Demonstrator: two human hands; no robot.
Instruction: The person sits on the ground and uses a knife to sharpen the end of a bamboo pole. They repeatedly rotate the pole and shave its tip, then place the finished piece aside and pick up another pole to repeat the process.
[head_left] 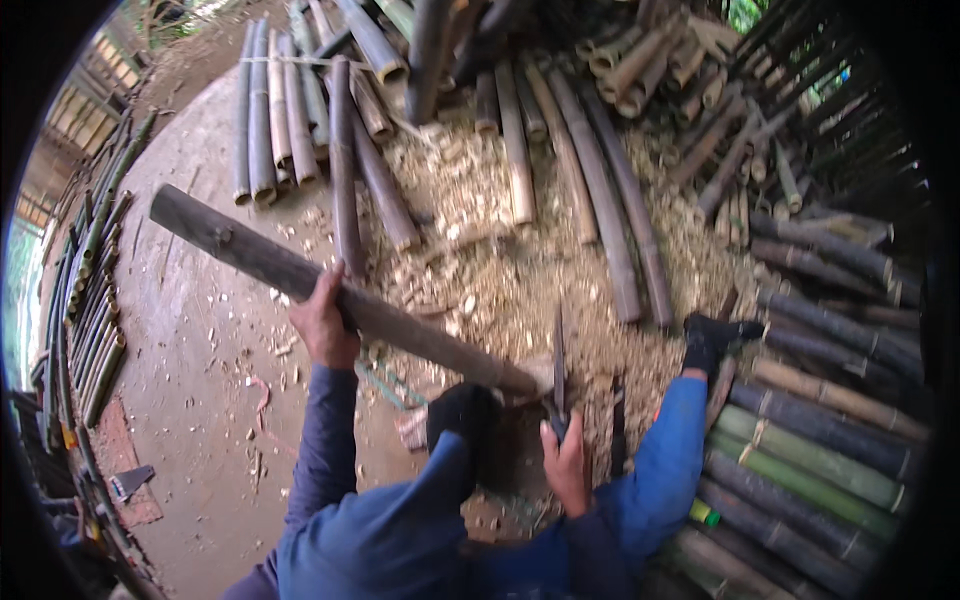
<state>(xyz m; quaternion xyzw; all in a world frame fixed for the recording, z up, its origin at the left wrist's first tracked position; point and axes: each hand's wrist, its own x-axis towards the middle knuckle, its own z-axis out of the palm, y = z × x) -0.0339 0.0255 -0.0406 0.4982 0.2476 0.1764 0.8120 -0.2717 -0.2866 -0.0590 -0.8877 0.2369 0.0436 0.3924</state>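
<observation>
My left hand [328, 328] is wrapped round a thick dark bamboo pole [420, 338], which slants from the far left down toward the middle right. The pole's right end lies close to the knife, near a pale spot where I cannot make out any support. My right hand [567, 468] grips the dark handle of a knife [559, 350]. Its long narrow blade points away from me, beside the pole's end; whether the two touch is not plain. A dark-covered knee or foot [465, 412] of mine hides the ground just below the pole.
Pale wood chips [460, 215] cover the ground ahead. Cut bamboo poles [600, 190] lie beyond them, with a tied bundle [275, 110] at the far left. Stacked green and dark bamboo [810, 460] lies at my right, by my dark-shod foot [708, 345]. More poles [95, 310] line the left side.
</observation>
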